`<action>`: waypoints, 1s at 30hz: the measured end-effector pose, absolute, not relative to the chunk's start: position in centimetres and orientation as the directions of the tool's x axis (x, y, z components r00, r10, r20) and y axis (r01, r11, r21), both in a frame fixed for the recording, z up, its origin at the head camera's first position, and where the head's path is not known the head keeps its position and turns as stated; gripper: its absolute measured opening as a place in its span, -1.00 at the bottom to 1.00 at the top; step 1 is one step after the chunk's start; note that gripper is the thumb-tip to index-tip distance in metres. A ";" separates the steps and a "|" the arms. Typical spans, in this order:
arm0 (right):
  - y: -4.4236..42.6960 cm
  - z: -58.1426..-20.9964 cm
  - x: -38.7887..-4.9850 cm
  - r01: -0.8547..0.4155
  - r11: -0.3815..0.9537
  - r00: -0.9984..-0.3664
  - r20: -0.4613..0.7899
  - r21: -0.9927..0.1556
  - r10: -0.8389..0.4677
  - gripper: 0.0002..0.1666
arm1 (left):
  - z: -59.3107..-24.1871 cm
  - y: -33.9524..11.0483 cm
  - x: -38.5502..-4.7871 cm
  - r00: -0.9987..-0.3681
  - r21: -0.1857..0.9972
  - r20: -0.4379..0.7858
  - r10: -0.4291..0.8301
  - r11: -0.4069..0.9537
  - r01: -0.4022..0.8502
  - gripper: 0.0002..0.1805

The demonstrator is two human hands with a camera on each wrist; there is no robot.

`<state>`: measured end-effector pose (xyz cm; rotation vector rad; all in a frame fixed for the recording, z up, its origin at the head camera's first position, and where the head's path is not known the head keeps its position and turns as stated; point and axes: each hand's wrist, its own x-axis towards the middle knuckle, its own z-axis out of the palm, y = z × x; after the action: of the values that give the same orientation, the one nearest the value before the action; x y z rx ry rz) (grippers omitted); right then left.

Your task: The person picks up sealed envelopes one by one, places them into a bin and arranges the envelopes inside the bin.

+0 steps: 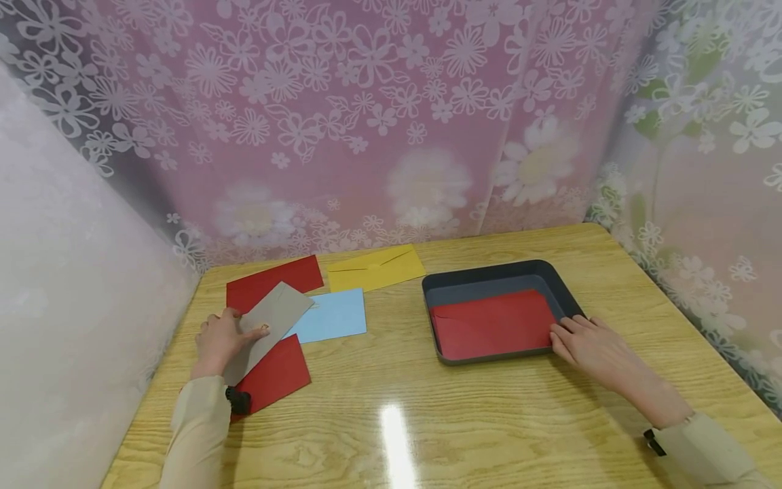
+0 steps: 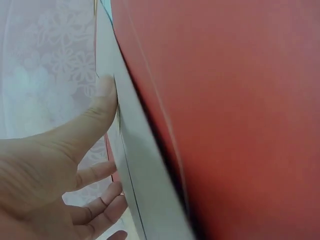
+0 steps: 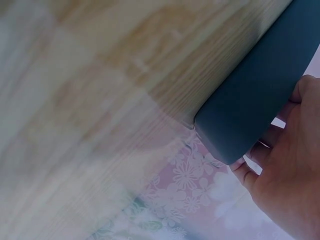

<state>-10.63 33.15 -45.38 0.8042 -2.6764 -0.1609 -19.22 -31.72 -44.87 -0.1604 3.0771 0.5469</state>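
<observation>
In the head view my left hand (image 1: 218, 339) grips a grey envelope (image 1: 277, 309) that slants over a loose group of envelopes. Its thumb lies on the face and its fingers meet the far edge, as the left wrist view shows. Under the grey one are a red envelope (image 1: 275, 380) in front, another red envelope (image 1: 275, 277) behind and a light blue envelope (image 1: 336, 316) to the right. My right hand (image 1: 595, 346) holds the near right corner of a dark grey tray (image 1: 501, 274), fingers over the rim. A red envelope (image 1: 495, 326) lies inside this tray.
A yellow envelope (image 1: 375, 267) lies at the back of the wooden table (image 1: 342, 435), behind the blue one. Flowered curtains (image 1: 366, 136) hang along the table's back and right side. A pale sheet (image 1: 73, 272) hangs at the left.
</observation>
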 end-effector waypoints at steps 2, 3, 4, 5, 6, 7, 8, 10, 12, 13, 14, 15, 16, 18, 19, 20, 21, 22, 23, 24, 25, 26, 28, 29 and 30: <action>33.1 -45.4 -10.6 -0.514 0.833 -0.782 0.287 0.204 -0.553 -0.72 | -45.0 -31.8 -19.3 -0.994 0.343 -0.033 -0.101 0.933 -0.106 -0.02; 33.1 -45.4 -10.6 -0.513 0.834 -0.784 0.284 0.203 -0.551 -0.72 | -45.0 -31.8 -19.3 -0.994 0.344 -0.030 -0.101 0.933 -0.105 -0.02; 33.1 -45.4 -10.6 -0.512 0.835 -0.785 0.285 0.202 -0.550 -0.72 | -45.0 -31.8 -19.3 -0.995 0.344 -0.024 -0.099 0.934 -0.101 -0.02; 33.1 -45.4 -10.6 -0.511 0.836 -0.785 0.287 0.201 -0.549 -0.72 | -45.1 -31.8 -19.4 -0.995 0.346 -0.014 -0.094 0.934 -0.093 -0.03; 33.1 -45.3 -10.6 -0.510 0.837 -0.787 0.287 0.197 -0.547 -0.72 | -45.1 -31.8 -19.4 -0.996 0.348 -0.001 -0.088 0.934 -0.083 -0.04; 33.1 -45.3 -10.6 -0.507 0.840 -0.790 0.284 0.193 -0.543 -0.71 | -45.2 -31.8 -19.5 -0.997 0.351 0.012 -0.080 0.934 -0.071 -0.05; 33.1 -45.3 -10.6 -0.505 0.842 -0.795 0.278 0.189 -0.539 -0.71 | -45.2 -31.8 -19.5 -0.997 0.357 0.026 -0.070 0.933 -0.056 -0.08; 33.1 -45.3 -10.6 -0.502 0.845 -0.799 0.274 0.185 -0.535 -0.70 | -45.2 -31.8 -19.5 -0.997 0.370 0.054 -0.051 0.929 -0.027 -0.15; 33.1 -45.3 -10.6 -0.502 0.845 -0.802 0.268 0.185 -0.535 -0.70 | -45.2 -31.7 -19.6 -0.996 0.380 0.080 -0.037 0.925 -0.004 -0.25; 33.1 -45.3 -10.6 -0.502 0.845 -0.802 0.266 0.185 -0.535 -0.70 | -45.2 -31.7 -19.6 -0.995 0.384 0.093 -0.032 0.923 0.006 -0.31; 33.1 -45.3 -10.6 -0.504 0.843 -0.798 0.272 0.186 -0.537 -0.70 | -45.1 -31.6 -19.6 -0.993 0.386 0.113 -0.026 0.922 0.019 -0.37; 33.1 -45.4 -10.6 -0.507 0.841 -0.793 0.280 0.189 -0.541 -0.70 | -45.0 -31.6 -19.6 -0.991 0.386 0.135 -0.022 0.922 0.033 -0.43; 33.1 -45.4 -10.6 -0.510 0.838 -0.789 0.283 0.192 -0.545 -0.71 | -45.0 -31.6 -19.5 -0.986 0.384 0.163 -0.018 0.922 0.046 -0.49; 33.1 -45.5 -10.6 -0.516 0.833 -0.780 0.293 0.199 -0.553 -0.72 | -44.9 -31.4 -19.5 -0.974 0.380 0.225 -0.018 0.922 0.070 -0.60; 33.2 -45.5 -10.6 -0.518 0.832 -0.777 0.296 0.200 -0.555 -0.72 | -44.9 -31.4 -19.5 -0.965 0.373 0.263 -0.017 0.924 0.085 -0.64; 33.2 -45.5 -10.6 -0.516 0.833 -0.780 0.293 0.200 -0.554 -0.72 | -44.8 -31.3 -19.5 -0.954 0.366 0.299 -0.017 0.925 0.098 -0.68; 33.2 -45.4 -10.6 -0.514 0.835 -0.784 0.287 0.198 -0.551 -0.71 | -44.7 -31.1 -19.6 -0.941 0.358 0.337 -0.019 0.927 0.109 -0.70; 33.2 -45.4 -10.6 -0.511 0.838 -0.790 0.279 0.193 -0.546 -0.71 | -44.6 -31.0 -19.6 -0.928 0.346 0.372 -0.019 0.930 0.120 -0.72; 33.2 -45.4 -10.6 -0.508 0.841 -0.796 0.271 0.189 -0.542 -0.70 | -44.5 -30.8 -19.6 -0.914 0.330 0.406 -0.014 0.935 0.132 -0.74; 33.2 -45.4 -10.6 -0.505 0.843 -0.799 0.267 0.186 -0.538 -0.69 | -44.3 -30.6 -19.7 -0.901 0.314 0.433 -0.006 0.938 0.145 -0.74; 33.2 -45.3 -10.6 -0.503 0.844 -0.803 0.262 0.187 -0.536 -0.69 | -44.2 -30.5 -19.7 -0.887 0.292 0.462 0.008 0.943 0.160 -0.75; 33.2 -45.4 -10.6 -0.502 0.844 -0.803 0.261 0.187 -0.536 -0.69 | -43.9 -30.3 -19.7 -0.876 0.275 0.483 0.020 0.945 0.174 -0.76; 33.2 -45.4 -10.7 -0.508 0.840 -0.794 0.273 0.192 -0.543 -0.70 | -43.5 -29.9 -19.8 -0.853 0.234 0.519 0.051 0.951 0.200 -0.77; 33.2 -45.5 -10.7 -0.510 0.838 -0.790 0.279 0.194 -0.546 -0.70 | -43.2 -29.7 -19.8 -0.842 0.214 0.535 0.069 0.953 0.214 -0.77; 33.2 -45.5 -10.7 -0.511 0.838 -0.787 0.289 0.192 -0.546 -0.71 | -42.9 -29.5 -19.9 -0.833 0.197 0.547 0.084 0.954 0.225 -0.77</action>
<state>-10.68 33.23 -45.50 0.7964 -2.6839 -0.1476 -19.89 -29.50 -42.94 0.3139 3.6577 0.4913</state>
